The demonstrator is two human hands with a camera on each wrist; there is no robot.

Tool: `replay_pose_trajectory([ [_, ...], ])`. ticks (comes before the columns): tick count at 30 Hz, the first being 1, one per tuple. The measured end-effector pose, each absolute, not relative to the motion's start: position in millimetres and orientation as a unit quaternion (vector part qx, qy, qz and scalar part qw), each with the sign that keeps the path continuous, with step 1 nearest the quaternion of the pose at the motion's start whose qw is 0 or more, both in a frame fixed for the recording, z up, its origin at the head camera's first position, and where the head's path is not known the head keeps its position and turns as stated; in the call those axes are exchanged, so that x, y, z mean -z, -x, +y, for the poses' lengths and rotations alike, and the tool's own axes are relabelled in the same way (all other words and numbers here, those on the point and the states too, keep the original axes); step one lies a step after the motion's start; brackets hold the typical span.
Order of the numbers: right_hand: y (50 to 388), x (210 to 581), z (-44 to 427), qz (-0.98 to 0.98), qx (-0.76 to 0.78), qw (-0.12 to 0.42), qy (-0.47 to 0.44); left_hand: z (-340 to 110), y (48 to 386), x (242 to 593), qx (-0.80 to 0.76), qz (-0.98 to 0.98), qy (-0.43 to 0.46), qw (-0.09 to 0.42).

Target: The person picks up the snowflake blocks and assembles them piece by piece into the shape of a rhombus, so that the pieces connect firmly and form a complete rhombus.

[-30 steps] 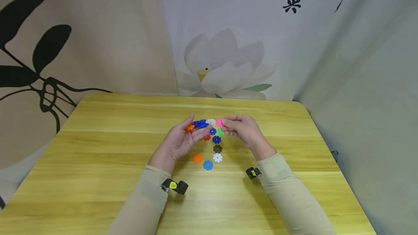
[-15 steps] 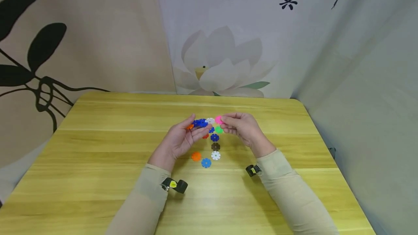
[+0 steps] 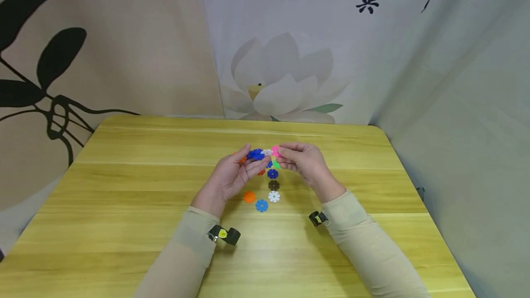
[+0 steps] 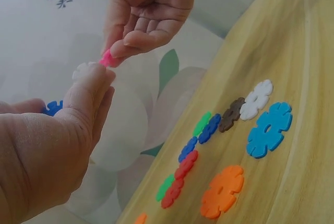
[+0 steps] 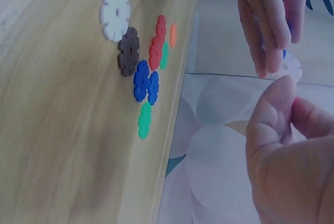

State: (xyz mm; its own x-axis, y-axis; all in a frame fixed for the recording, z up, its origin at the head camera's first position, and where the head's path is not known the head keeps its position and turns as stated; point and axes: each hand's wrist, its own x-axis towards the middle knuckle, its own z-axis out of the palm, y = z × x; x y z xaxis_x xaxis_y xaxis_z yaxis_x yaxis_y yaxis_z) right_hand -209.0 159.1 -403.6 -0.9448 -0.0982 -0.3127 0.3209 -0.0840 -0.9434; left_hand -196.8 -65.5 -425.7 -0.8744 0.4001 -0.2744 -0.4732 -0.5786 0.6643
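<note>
Head view gives me both hands raised in front of the person, fingertips almost meeting. As I read it, the left hand holds joined blue discs between thumb and fairly straight fingers, with a white disc poking out towards the other hand. The right hand pinches a pink disc between thumb and forefinger, right at the white one's edge; I can't tell whether they are slotted together. Some orange shows beside the left thumb, and I can't say what it rests on. Just under the right fingertips I see a green disc on the table. From there a dark-blue disc, a brown disc and a second white disc run back between the hands. A light-blue disc lies between the wrists, an orange disc just inside the left one.

Left wrist view shows me the pink disc at the right hand's fingertips, touching or nearly touching the left fingers. Below the hands, two red discs lie together.

Right wrist view has the left fingers stretched out, blue showing behind them; the right thumb mostly hides the pink.
</note>
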Motion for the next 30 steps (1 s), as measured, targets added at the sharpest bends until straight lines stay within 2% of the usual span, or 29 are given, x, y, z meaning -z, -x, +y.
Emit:
replay_pose_trajectory([
  [24,208.0,411.0,155.2,0.659,0.734,0.134,-0.094,-53.3,199.3,425.7,-0.875,0.415,0.043,0.244],
  [27,207.5,411.1,154.5,0.658,0.735,0.138,-0.086,-55.8,198.5,427.0,-0.884,0.388,0.025,0.261],
  [30,208.4,412.2,156.7,0.657,0.735,0.145,-0.080,-60.3,197.2,429.0,-0.899,0.318,-0.011,0.302],
])
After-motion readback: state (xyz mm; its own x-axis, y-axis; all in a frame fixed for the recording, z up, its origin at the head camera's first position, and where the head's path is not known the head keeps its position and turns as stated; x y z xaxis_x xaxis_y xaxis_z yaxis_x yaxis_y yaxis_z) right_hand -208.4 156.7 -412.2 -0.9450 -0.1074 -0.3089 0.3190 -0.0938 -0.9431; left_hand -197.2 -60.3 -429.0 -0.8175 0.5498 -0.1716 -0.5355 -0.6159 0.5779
